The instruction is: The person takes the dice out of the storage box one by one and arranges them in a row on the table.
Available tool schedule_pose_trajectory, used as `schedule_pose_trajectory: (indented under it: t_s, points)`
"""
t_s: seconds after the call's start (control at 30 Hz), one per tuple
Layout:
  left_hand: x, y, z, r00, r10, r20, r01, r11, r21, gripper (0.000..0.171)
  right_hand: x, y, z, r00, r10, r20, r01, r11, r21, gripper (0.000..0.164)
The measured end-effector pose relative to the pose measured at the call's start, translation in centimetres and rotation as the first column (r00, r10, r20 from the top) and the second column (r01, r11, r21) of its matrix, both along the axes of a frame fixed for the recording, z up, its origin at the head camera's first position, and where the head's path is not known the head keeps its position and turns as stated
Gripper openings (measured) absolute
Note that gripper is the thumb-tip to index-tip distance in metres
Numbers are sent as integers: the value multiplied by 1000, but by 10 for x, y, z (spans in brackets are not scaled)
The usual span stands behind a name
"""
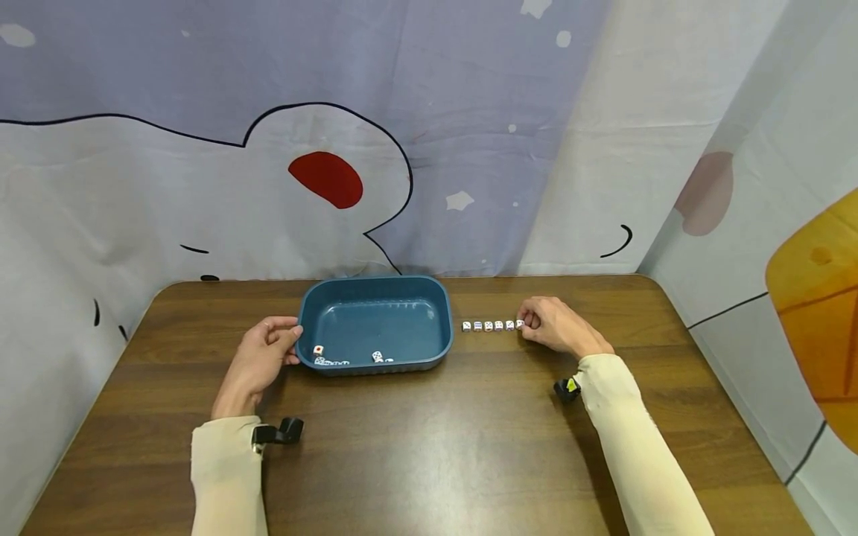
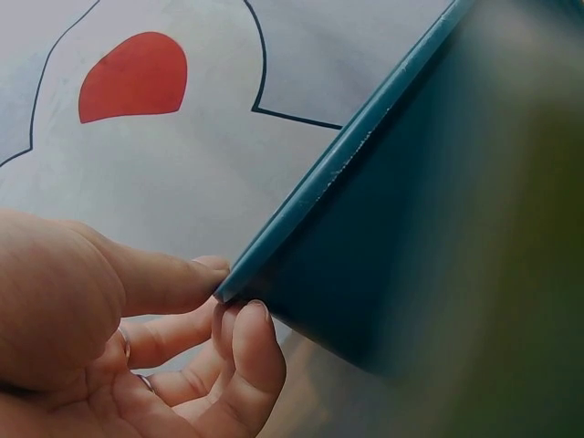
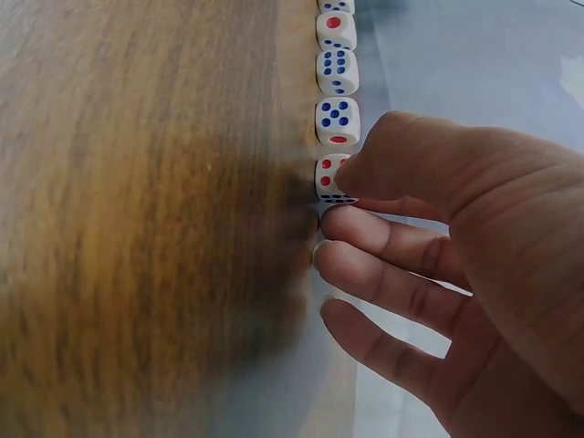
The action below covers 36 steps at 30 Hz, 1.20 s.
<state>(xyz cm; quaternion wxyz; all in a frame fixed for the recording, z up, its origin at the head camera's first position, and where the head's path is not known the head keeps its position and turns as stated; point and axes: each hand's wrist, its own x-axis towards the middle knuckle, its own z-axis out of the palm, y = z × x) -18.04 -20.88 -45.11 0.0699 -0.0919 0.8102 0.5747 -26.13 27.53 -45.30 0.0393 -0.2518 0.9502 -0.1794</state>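
A blue rectangular tray (image 1: pixel 375 320) sits on the table with several white dice (image 1: pixel 319 350) inside along its near side. My left hand (image 1: pixel 257 361) grips the tray's left end; the left wrist view shows thumb and fingers pinching the rim (image 2: pixel 315 178). To the right of the tray runs a straight row of small white dice (image 1: pixel 488 326). At the row's right end my right hand (image 1: pixel 558 326) pinches a die (image 3: pixel 327 173) with red dots on its face, thumb over one corner. The other fingers spread beside it. Its neighbour die (image 3: pixel 338 117) shows blue dots.
The brown wooden table (image 1: pixel 429 447) ends at the back against a hanging printed cloth (image 1: pixel 469 134). Another cloth panel (image 1: pixel 757 283) hangs along the right side. Black wrist straps sit on the left sleeve (image 1: pixel 224 465) and right sleeve (image 1: pixel 637 439).
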Motion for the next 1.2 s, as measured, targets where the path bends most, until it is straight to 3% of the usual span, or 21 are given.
schedule_pose_trajectory:
  t_s: [0.63, 1.2]
  points:
    - [0, 0, 0, 1000, 2, 8, -2, 1000, -3, 44, 3, 1, 2, 999, -40, 32, 41, 999, -8, 18]
    - [0, 0, 0, 1000, 2, 12, -2, 1000, 0, 44, 15, -13, 28, 999, -32, -9, 32, 999, 20, 19]
